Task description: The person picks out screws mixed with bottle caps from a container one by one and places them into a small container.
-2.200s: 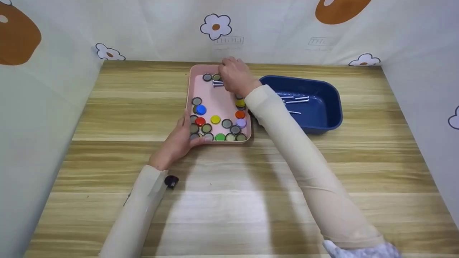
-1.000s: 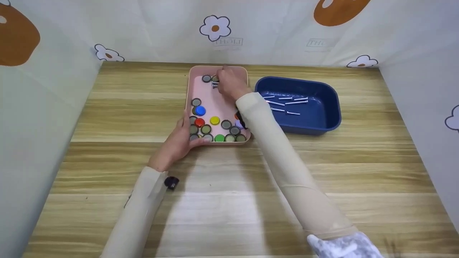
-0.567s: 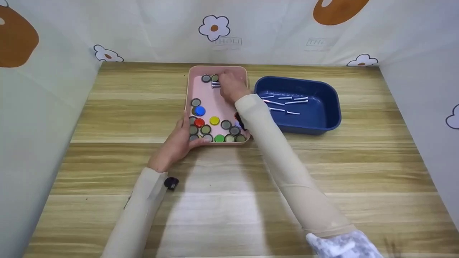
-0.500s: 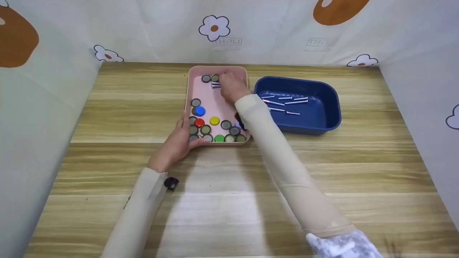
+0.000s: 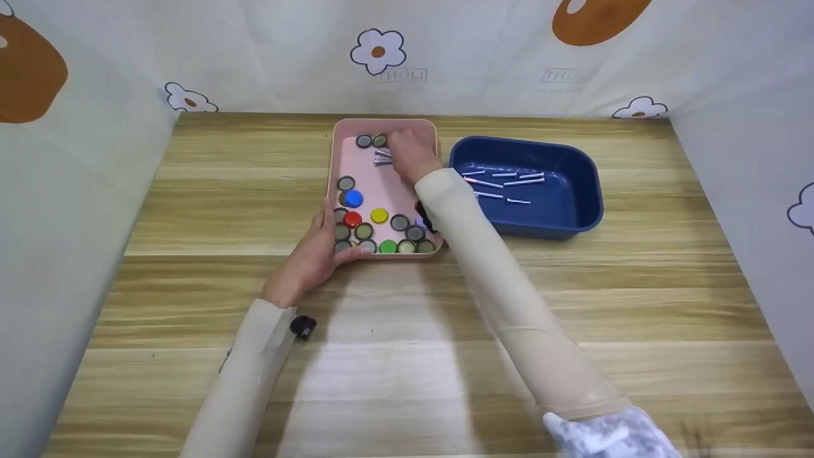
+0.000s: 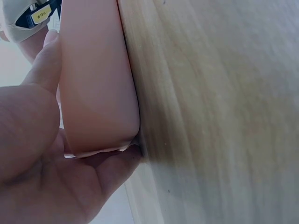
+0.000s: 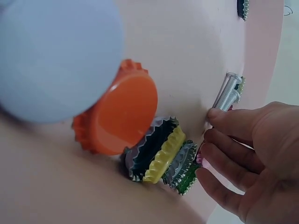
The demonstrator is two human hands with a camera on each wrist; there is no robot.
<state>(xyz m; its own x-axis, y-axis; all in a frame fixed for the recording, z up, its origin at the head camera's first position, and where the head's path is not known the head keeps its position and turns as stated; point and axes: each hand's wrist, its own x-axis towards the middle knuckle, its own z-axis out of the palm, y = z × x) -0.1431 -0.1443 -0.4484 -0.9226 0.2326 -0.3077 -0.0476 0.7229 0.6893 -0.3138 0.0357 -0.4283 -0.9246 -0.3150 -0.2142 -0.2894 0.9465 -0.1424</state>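
My left hand (image 5: pixel 311 254) grips the near left corner of a pink tray (image 5: pixel 385 181); in the left wrist view its fingers and thumb lie round the tray's outer wall (image 6: pixel 98 79). At the tray's far right, my right hand (image 5: pixel 412 154) pinches a few silver screws (image 5: pixel 382 161). In the right wrist view the screws (image 7: pixel 227 92) show threaded shafts and heads beyond the thumb tip; the fingers hide their other ends. Bottle caps lie about the tray, among them a blue cap (image 5: pixel 353 198), a yellow cap (image 5: pixel 379 215) and an orange cap (image 7: pixel 126 109) near the right wrist camera.
A dark blue bin (image 5: pixel 572 191) stands right of the tray, with several silver screws (image 5: pixel 524 182) spread on its floor. Both stand on a wood-grain table (image 5: pixel 407 356). A patterned white curtain (image 5: pixel 286 57) rises behind the table.
My right hand has moved slightly toward the near side within the tray, its forearm swinging left off the blue bin. The screws at its fingertips now fan apart. My left hand stays put.
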